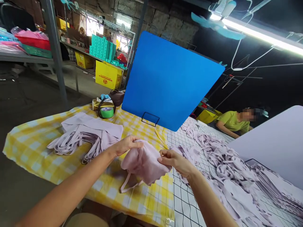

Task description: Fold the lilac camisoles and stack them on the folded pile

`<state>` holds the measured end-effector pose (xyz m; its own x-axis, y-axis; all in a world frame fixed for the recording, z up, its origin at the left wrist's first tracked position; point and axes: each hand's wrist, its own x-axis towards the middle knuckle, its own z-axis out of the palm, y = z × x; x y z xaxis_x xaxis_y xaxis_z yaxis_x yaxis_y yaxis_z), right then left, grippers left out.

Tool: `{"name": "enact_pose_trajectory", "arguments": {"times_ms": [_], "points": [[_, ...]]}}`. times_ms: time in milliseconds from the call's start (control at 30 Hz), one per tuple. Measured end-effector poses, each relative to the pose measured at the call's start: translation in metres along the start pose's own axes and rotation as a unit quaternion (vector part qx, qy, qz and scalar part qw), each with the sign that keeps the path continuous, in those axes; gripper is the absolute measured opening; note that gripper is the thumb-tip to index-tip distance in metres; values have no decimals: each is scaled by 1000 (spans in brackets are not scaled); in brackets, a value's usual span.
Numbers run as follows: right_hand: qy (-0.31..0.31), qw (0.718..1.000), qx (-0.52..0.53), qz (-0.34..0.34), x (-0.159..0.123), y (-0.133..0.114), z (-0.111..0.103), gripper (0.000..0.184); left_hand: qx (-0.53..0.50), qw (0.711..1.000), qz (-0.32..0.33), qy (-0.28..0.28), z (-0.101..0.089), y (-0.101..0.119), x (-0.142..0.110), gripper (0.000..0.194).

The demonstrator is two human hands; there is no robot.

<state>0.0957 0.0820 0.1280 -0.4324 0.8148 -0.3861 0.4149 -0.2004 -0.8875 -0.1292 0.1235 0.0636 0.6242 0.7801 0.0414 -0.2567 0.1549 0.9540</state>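
Note:
A pale mauve bra (148,165) is held up above the yellow checked cloth, its cups puckered and a thin strap dangling below. My left hand (126,145) pinches its upper left edge between thumb and fingers. On its right side, my right hand (169,160) grips the edge with curled fingers. A stack of similar mauve garments (94,126) lies left of my left hand, straps trailing toward me. To the right of my right hand spreads a loose heap of mauve garments (227,160).
A blue panel (170,78) stands on a wire holder (150,119) behind my hands. Green tape (107,112) sits at the cloth's far edge. Neatly layered mauve pieces (281,186) lie far right beside a pale panel (276,148). A person in a yellow-green shirt (230,121) sits beyond.

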Motion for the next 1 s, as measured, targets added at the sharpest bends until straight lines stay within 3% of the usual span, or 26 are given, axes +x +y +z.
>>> {"name": "enact_pose_trajectory", "arguments": {"times_ms": [100,200,400,467,533,600,800,900,1000], "points": [[3,1000,18,-25,-3,9,-4,33,-9,999,-37,-5,-12,-10,-2,34],[1,999,24,-32,-4,11,-1,33,2,997,-61,-49,-15,-15,-6,37],[-18,999,-28,-42,1,9,16,38,110,982,-31,-152,6,-6,-9,48],[-12,997,-45,-55,4,8,22,38,168,971,-27,-166,14,-6,-4,39],[5,996,-54,-69,6,7,26,39,233,961,0,-148,19,-7,-1,26],[17,996,-51,-77,4,7,27,37,265,956,24,-126,20,-2,0,32],[-112,991,-49,-49,-18,19,10,36,145,976,96,-134,2,46,-22,47],[-107,988,-96,-52,-35,24,-4,35,121,977,156,-76,-12,73,-36,58],[-79,975,-177,-105,-56,15,-12,35,174,966,191,-14,-24,96,-48,67]]}}
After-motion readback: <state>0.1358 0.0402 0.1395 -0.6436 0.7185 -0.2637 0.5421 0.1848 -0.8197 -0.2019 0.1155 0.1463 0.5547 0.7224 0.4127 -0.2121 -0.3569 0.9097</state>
